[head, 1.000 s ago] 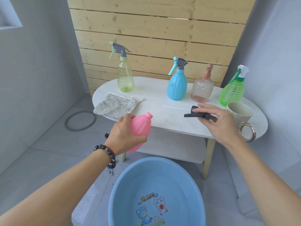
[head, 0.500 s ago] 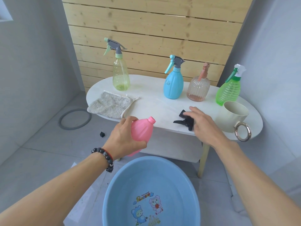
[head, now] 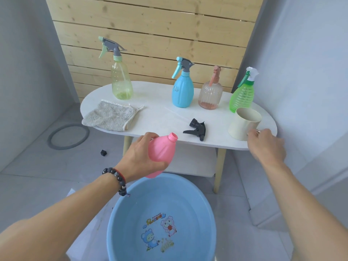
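Bottle [head: 163, 148] in curled left hand [head: 141, 158]

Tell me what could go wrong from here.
The cup stands at the table's front edge, close to the green spray bottle; the right hand at its handle might tip it off or knock that bottle.
The pink bottle in the left hand is uncapped and tilted; anything inside may spill past the basin.
The black spray head near the edge could get swept off.
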A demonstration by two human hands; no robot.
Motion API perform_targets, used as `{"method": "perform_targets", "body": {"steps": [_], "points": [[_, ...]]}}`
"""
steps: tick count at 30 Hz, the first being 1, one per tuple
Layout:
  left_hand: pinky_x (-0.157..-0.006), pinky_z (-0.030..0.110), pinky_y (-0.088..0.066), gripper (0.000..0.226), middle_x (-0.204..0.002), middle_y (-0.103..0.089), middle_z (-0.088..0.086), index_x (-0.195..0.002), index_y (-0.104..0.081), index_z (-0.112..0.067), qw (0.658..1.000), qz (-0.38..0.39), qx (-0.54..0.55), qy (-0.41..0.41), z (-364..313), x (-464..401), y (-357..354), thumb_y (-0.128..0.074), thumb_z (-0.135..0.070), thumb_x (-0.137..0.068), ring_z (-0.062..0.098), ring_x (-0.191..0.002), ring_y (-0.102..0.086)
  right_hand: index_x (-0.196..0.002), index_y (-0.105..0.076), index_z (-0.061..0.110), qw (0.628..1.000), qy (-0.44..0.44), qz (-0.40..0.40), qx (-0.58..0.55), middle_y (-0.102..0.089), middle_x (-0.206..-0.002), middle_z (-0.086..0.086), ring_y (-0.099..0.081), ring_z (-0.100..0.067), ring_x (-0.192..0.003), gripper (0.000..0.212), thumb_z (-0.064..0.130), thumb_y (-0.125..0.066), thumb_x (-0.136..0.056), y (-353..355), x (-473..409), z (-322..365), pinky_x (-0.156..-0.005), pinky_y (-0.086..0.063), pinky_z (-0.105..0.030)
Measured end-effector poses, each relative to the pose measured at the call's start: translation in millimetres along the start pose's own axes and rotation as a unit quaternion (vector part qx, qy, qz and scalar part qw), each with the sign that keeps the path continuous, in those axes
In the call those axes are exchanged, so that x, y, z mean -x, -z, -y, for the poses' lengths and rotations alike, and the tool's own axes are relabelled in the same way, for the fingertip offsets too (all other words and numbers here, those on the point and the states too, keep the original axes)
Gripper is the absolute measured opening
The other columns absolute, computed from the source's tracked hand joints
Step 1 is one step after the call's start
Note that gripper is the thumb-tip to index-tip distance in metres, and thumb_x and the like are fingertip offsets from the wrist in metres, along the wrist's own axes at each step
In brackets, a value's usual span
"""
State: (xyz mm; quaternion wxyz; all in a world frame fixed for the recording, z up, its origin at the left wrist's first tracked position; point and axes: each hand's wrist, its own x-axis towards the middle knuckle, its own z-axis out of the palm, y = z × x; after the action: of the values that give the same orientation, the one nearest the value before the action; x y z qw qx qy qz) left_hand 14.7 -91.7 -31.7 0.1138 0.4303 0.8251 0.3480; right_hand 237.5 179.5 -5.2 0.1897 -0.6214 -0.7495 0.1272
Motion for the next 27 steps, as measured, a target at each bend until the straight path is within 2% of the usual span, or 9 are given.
{"method": "perform_targets", "body": {"steps": [2, 4, 11, 15, 19, 21, 23, 25, 27], "points": [[-0.076, 0.030, -0.053, 0.075, -0.114, -0.057, -0.008, -0.126, -0.045, -0.031, 1.000, 0.013, 0.013, 0.014, -2.9, 1.8, -0.6, -0.085, -0.044, -0.063, 0.014, -0.098, -0.060, -0.096, -0.066, 0.003, 0.995, 0.023, 0.069, -0.074, -0.066, -0.098, -0.021, -0.059, -0.040, -0.102, 0.047, 0.036, -0.034, -0.104, 4.1, -0.4, -6.4, -0.084, -0.046, -0.043], [-0.071, 0.029, -0.054, 0.076, -0.116, -0.057, -0.006, -0.126, -0.045, -0.031, 0.999, 0.031, 0.019, 0.027, -3.7, 3.3, -2.1, -0.085, -0.042, -0.063, 0.016, -0.097, -0.062, -0.075, -0.057, 0.014, 0.982, 0.041, 0.106, -0.151, -0.060, -0.079, -0.008, -0.055, -0.032, -0.080, 0.038, 0.035, -0.040, -0.101, 8.9, 0.0, -11.2, -0.071, -0.041, -0.037], [-0.074, 0.035, -0.054, 0.079, -0.120, -0.053, 0.002, -0.134, -0.040, -0.024, 0.988, 0.108, -0.017, 0.111, 15.2, 12.0, -16.4, -0.085, -0.026, -0.069, 0.025, -0.102, -0.058, -0.089, -0.057, 0.013, 0.899, 0.101, 0.303, -0.300, -0.059, -0.088, -0.002, -0.044, -0.020, -0.058, 0.037, 0.038, -0.041, -0.111, 52.5, 39.6, -35.0, -0.046, -0.034, -0.028], [-0.074, 0.035, -0.055, 0.084, -0.123, -0.053, 0.007, -0.138, -0.037, -0.024, 0.973, 0.163, -0.057, 0.156, 32.5, 16.5, -28.5, -0.085, -0.031, -0.070, 0.027, -0.101, -0.059, -0.093, -0.056, 0.002, 0.835, 0.109, 0.451, -0.296, -0.058, -0.087, -0.006, -0.050, -0.026, -0.060, 0.043, 0.041, -0.045, -0.107, 59.6, 65.8, -47.9, -0.049, -0.036, -0.031], [-0.067, 0.030, -0.051, 0.084, -0.118, -0.049, 0.004, -0.139, -0.036, -0.020, 0.963, 0.187, -0.086, 0.173, 42.2, 24.2, -39.1, -0.085, -0.028, -0.071, 0.023, -0.096, -0.056, -0.075, -0.053, 0.013, 0.754, 0.019, 0.591, -0.286, -0.046, -0.073, -0.009, -0.051, -0.025, -0.067, 0.039, 0.034, -0.050, -0.107, -6.6, 109.9, -53.3, -0.063, -0.050, -0.036], [-0.064, 0.027, -0.048, 0.085, -0.114, -0.044, 0.001, -0.139, -0.035, -0.020, 0.961, 0.194, -0.091, 0.175, 45.6, 26.7, -42.9, -0.085, -0.028, -0.071, 0.022, -0.095, -0.055, -0.067, -0.043, 0.021, 0.772, -0.014, 0.589, -0.239, -0.031, -0.066, -0.002, -0.040, -0.020, -0.060, 0.044, 0.037, -0.051, -0.106, -56.8, 134.3, -54.2, -0.062, -0.046, -0.033], [-0.068, 0.031, -0.052, 0.086, -0.112, -0.046, 0.002, -0.139, -0.034, -0.019, 0.957, 0.206, -0.097, 0.177, 50.6, 27.8, -45.5, -0.085, -0.028, -0.071, 0.023, -0.096, -0.057, -0.065, -0.040, 0.024, 0.824, 0.017, 0.549, -0.139, -0.028, -0.063, 0.003, -0.036, -0.017, -0.054, 0.045, 0.040, -0.050, -0.106, -102.9, 156.6, -52.5, -0.057, -0.043, -0.027], [-0.073, 0.034, -0.057, 0.084, -0.109, -0.051, 0.002, -0.138, -0.034, -0.018, 0.955, 0.211, -0.113, 0.176, 54.0, 29.8, -47.5, -0.084, -0.027, -0.071, 0.024, -0.095, -0.060, -0.070, -0.047, 0.023, 0.876, 0.137, 0.462, 0.010, -0.045, -0.067, 0.001, -0.049, -0.019, -0.062, 0.040, 0.036, -0.042, -0.108, -142.8, 178.2, -55.0, -0.059, -0.042, -0.027], [-0.073, 0.035, -0.058, 0.082, -0.108, -0.052, 0.002, -0.137, -0.034, -0.018, 0.955, 0.212, -0.125, 0.168, 56.1, 31.4, -47.8, -0.083, -0.026, -0.072, 0.025, -0.094, -0.060, -0.081, -0.062, 0.022, 0.889, 0.280, 0.335, 0.141, -0.064, -0.081, -0.003, -0.059, -0.028, -0.083, 0.025, 0.029, -0.049, -0.101, -171.4, 196.7, -61.7, -0.070, -0.046, -0.036]]}}
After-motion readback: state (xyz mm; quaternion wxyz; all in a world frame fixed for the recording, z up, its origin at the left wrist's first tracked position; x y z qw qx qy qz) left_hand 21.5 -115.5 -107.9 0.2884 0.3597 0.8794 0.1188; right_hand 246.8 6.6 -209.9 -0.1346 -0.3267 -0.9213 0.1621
